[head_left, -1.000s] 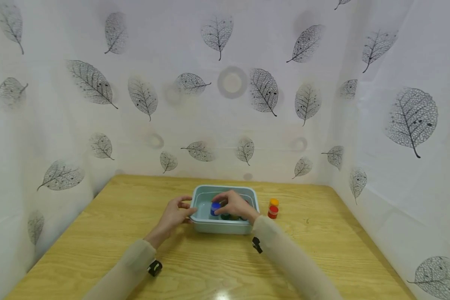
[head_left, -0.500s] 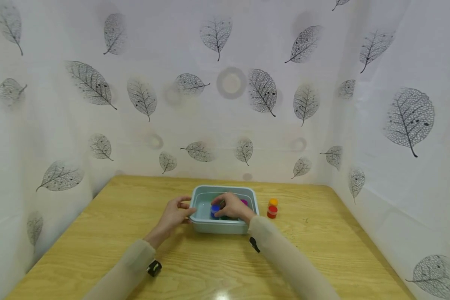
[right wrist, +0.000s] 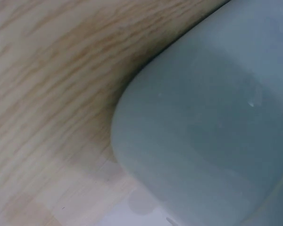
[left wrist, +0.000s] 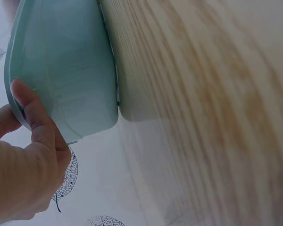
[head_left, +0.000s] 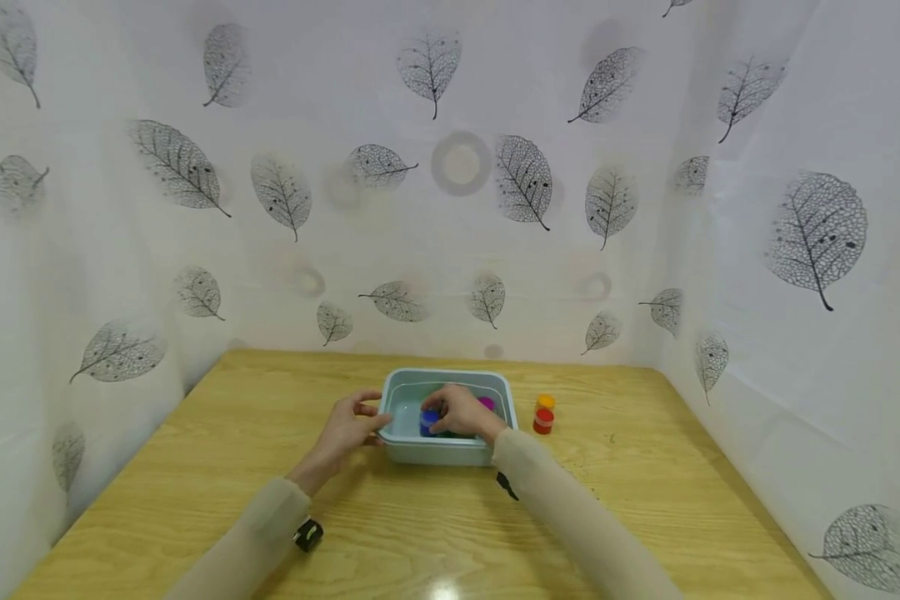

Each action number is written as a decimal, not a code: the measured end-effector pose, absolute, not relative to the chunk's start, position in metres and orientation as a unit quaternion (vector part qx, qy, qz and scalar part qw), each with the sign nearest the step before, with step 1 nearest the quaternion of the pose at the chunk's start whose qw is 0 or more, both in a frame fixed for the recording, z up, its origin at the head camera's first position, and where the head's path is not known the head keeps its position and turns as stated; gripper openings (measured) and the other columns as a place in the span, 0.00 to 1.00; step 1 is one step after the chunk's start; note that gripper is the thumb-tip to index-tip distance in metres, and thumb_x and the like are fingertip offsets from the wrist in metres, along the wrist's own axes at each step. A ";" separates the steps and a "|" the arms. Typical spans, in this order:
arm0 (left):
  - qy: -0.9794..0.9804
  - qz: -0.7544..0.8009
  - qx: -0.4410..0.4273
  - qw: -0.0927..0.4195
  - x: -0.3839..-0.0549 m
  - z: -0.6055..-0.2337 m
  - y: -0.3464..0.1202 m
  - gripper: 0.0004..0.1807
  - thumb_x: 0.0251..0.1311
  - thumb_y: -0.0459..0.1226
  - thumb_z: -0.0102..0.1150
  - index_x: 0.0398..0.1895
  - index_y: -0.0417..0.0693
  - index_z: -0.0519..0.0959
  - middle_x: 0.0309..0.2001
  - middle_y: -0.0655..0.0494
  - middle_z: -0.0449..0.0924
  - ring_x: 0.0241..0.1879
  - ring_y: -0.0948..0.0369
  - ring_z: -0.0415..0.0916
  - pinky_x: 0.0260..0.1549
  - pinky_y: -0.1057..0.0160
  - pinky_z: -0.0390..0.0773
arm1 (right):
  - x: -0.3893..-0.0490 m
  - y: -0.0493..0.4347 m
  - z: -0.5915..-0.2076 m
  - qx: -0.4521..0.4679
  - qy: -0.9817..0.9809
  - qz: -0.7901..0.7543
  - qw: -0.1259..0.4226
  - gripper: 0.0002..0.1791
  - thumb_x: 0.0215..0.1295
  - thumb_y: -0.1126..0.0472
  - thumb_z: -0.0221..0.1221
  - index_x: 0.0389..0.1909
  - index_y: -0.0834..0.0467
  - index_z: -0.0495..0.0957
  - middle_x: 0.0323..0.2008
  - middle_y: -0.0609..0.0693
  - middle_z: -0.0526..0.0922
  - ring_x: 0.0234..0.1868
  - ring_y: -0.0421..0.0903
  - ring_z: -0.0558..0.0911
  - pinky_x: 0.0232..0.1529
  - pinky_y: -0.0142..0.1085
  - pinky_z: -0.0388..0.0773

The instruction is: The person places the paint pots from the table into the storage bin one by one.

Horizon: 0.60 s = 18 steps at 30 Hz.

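A pale blue-green plastic bin [head_left: 442,452] stands on the table. My left hand [head_left: 348,429] grips its left rim; in the left wrist view the thumb lies on one side of the rim [left wrist: 10,70] and fingers on the other. My right hand [head_left: 461,412] reaches inside, thumb and fingers pinching a small blue jar [head_left: 428,423] near the bin's floor. A magenta-lidded jar [head_left: 487,403] and a dark green item, mostly hidden by the right hand, are also in the bin. The right wrist view shows only the bin's outer wall [right wrist: 193,127] and the table, no hand.
Right of the bin, a red jar [head_left: 543,422] and an orange-lidded jar [head_left: 545,402] stand close together on the wooden table [head_left: 330,533]. A curtain [head_left: 390,242] with leaf prints hangs behind and along both sides.
The right hand and the blue jar have sunk slightly lower in the bin, and the magenta lid has come into sight. The left hand stays on the rim.
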<state>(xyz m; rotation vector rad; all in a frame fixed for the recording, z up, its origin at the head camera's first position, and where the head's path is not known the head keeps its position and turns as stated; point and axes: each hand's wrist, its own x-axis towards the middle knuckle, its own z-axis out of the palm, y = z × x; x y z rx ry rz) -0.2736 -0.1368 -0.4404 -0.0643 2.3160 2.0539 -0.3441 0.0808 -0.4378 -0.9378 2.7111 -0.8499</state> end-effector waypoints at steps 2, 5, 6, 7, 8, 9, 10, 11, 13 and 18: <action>0.748 0.663 -0.020 0.023 -0.274 -0.440 -0.137 0.28 0.59 0.27 0.63 0.64 0.36 0.69 0.45 0.41 0.73 0.28 0.57 0.79 0.31 0.55 0.87 | -0.344 0.081 -0.437 -0.311 0.903 -0.286 0.075 0.21 0.51 0.67 0.72 0.48 0.61 0.84 0.40 0.52 0.86 0.39 0.43 0.80 0.45 0.35 0.81; 0.749 0.662 -0.021 0.024 -0.274 -0.439 -0.137 0.28 0.60 0.27 0.63 0.64 0.37 0.69 0.45 0.40 0.73 0.29 0.56 0.79 0.33 0.53 0.87 | -0.344 0.082 -0.436 -0.313 0.901 -0.290 0.078 0.21 0.51 0.66 0.72 0.49 0.61 0.84 0.40 0.53 0.86 0.40 0.43 0.80 0.45 0.34 0.81; 0.749 0.661 -0.021 0.023 -0.274 -0.439 -0.137 0.27 0.60 0.27 0.63 0.64 0.37 0.69 0.45 0.40 0.72 0.29 0.56 0.79 0.33 0.53 0.87 | -0.344 0.082 -0.436 -0.314 0.900 -0.292 0.079 0.21 0.52 0.66 0.72 0.49 0.61 0.84 0.40 0.53 0.86 0.40 0.43 0.81 0.45 0.34 0.81; 0.750 0.661 -0.020 0.023 -0.274 -0.440 -0.137 0.27 0.60 0.27 0.63 0.64 0.37 0.69 0.45 0.40 0.72 0.30 0.55 0.79 0.33 0.53 0.87 | -0.344 0.082 -0.436 -0.314 0.899 -0.293 0.081 0.21 0.52 0.66 0.72 0.49 0.61 0.84 0.40 0.53 0.86 0.40 0.43 0.81 0.45 0.34 0.81; 0.750 0.661 -0.021 0.022 -0.274 -0.440 -0.137 0.27 0.60 0.27 0.63 0.64 0.37 0.69 0.45 0.40 0.72 0.30 0.55 0.80 0.33 0.53 0.87 | -0.344 0.083 -0.436 -0.314 0.899 -0.294 0.083 0.20 0.53 0.65 0.72 0.49 0.61 0.84 0.40 0.53 0.86 0.40 0.43 0.81 0.45 0.35 0.81; 0.750 0.661 -0.020 0.022 -0.274 -0.440 -0.137 0.27 0.60 0.27 0.63 0.64 0.37 0.69 0.45 0.40 0.72 0.30 0.55 0.80 0.32 0.53 0.87 | -0.344 0.083 -0.437 -0.314 0.898 -0.295 0.084 0.20 0.53 0.65 0.72 0.49 0.61 0.84 0.41 0.53 0.86 0.40 0.43 0.81 0.45 0.35 0.81; 0.749 0.662 -0.021 0.021 -0.274 -0.441 -0.137 0.27 0.60 0.27 0.63 0.63 0.37 0.70 0.45 0.40 0.72 0.30 0.55 0.80 0.32 0.53 0.87 | -0.344 0.083 -0.437 -0.314 0.898 -0.295 0.085 0.20 0.53 0.65 0.72 0.49 0.62 0.84 0.41 0.53 0.86 0.40 0.43 0.80 0.45 0.35 0.80; 0.749 0.662 -0.021 0.021 -0.275 -0.442 -0.137 0.27 0.60 0.27 0.63 0.63 0.37 0.70 0.45 0.40 0.72 0.30 0.55 0.79 0.32 0.54 0.87 | -0.344 0.083 -0.437 -0.312 0.899 -0.296 0.086 0.20 0.53 0.65 0.72 0.49 0.61 0.84 0.41 0.52 0.86 0.40 0.43 0.80 0.45 0.35 0.80; 0.748 0.663 -0.019 0.019 -0.275 -0.442 -0.138 0.27 0.60 0.26 0.63 0.63 0.36 0.70 0.44 0.40 0.72 0.29 0.56 0.79 0.31 0.55 0.87 | -0.344 0.083 -0.438 -0.307 0.899 -0.300 0.087 0.20 0.53 0.66 0.71 0.49 0.60 0.84 0.40 0.52 0.86 0.39 0.42 0.79 0.44 0.35 0.80; 0.747 0.664 -0.014 0.016 -0.274 -0.443 -0.138 0.27 0.59 0.26 0.63 0.63 0.35 0.69 0.43 0.41 0.72 0.27 0.58 0.78 0.29 0.57 0.87 | -0.344 0.083 -0.439 -0.300 0.898 -0.310 0.089 0.20 0.53 0.68 0.71 0.50 0.59 0.84 0.38 0.50 0.84 0.34 0.40 0.75 0.37 0.31 0.76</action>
